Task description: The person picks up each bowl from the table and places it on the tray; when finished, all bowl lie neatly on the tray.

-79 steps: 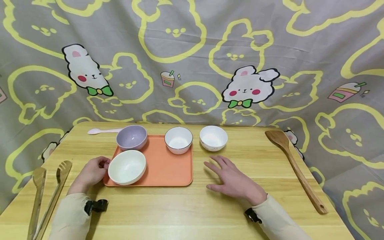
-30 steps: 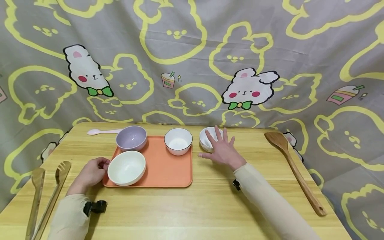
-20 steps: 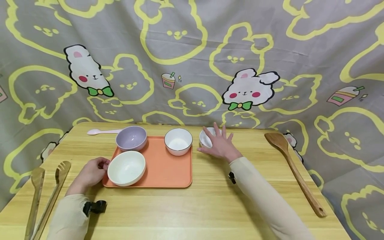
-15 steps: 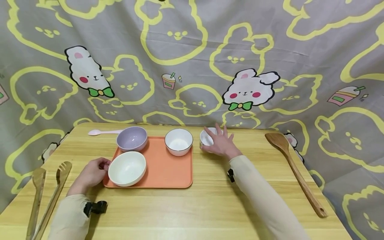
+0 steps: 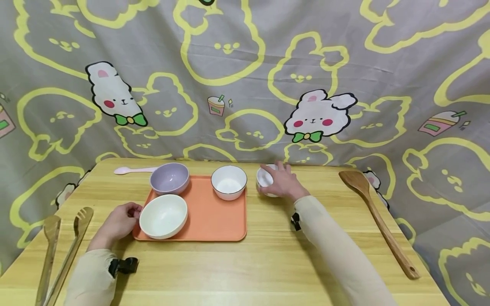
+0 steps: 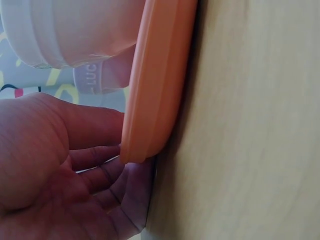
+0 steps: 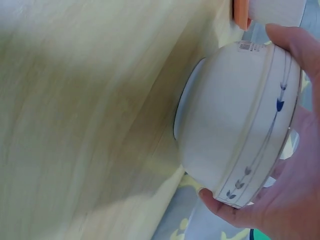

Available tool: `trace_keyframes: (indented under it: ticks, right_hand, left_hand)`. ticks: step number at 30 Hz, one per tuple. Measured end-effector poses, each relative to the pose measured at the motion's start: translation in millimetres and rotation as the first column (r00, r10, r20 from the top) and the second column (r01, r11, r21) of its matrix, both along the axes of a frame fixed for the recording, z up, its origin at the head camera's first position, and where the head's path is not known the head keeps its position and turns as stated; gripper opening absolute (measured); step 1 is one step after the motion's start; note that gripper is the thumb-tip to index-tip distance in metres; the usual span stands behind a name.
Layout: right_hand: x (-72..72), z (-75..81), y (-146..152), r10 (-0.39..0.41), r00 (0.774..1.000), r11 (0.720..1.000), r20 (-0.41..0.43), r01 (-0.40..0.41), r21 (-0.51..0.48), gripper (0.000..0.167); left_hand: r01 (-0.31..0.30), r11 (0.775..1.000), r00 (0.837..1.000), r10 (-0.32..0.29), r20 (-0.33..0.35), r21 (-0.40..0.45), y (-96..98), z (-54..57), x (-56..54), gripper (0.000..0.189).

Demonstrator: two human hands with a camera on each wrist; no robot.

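My left hand (image 5: 119, 222) is at the left edge of the orange tray (image 5: 214, 216). In the left wrist view its thumb lies on the tray's rim (image 6: 150, 105) and the fingers reach round below it. On the tray stand a cream bowl (image 5: 163, 216), a purple bowl (image 5: 169, 178) overhanging the back left corner, and a white bowl with a dark rim (image 5: 229, 183). Right of the tray, my right hand (image 5: 284, 182) grips a white bowl (image 7: 230, 115) patterned with small blue leaves. Thumb and fingertips press its outer sides just below the rim; the palm spans its mouth.
A pink spoon (image 5: 134, 170) lies behind the purple bowl. Wooden tongs (image 5: 63, 259) lie at the left, a long wooden spatula (image 5: 377, 216) at the right. A patterned grey curtain (image 5: 245, 97) hangs behind the wooden table (image 5: 214, 272).
My right hand has moved forward to the patterned white bowl, and its spread fingers have closed round the sides. The left hand stays at the tray's edge.
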State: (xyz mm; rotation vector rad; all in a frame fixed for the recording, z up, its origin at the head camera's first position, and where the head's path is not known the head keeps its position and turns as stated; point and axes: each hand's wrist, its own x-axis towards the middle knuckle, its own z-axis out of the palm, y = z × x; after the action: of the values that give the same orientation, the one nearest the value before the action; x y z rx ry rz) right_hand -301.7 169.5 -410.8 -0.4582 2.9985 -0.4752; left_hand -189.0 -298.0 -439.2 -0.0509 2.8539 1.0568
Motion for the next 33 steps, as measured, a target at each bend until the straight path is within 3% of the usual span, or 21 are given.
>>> trace_keyframes:
  ticks: [11, 20, 33]
  right_hand:
    - [10.6, 8.4, 7, 0.032, 0.999, 0.999, -0.001, -0.032, 0.007, 0.082]
    - [29.1, 13.4, 15, 0.097, 0.995, 0.995, -0.008, -0.097, -0.019, 0.08]
    - [63.5, 21.8, 20, 0.205, 0.978, 0.979, -0.033, -0.204, 0.029, 0.079]
  left_hand:
    - [-0.003, 1.0, 1.0, 0.003, -0.013, -0.003, 1.2, 0.4, 1.8, 0.024]
    - [-0.006, 1.0, 1.0, 0.006, -0.008, -0.002, 1.0, -0.4, 1.8, 0.024]
    - [-0.001, 1.0, 1.0, 0.001, -0.012, 0.0, 0.3, -0.1, 1.1, 0.024]
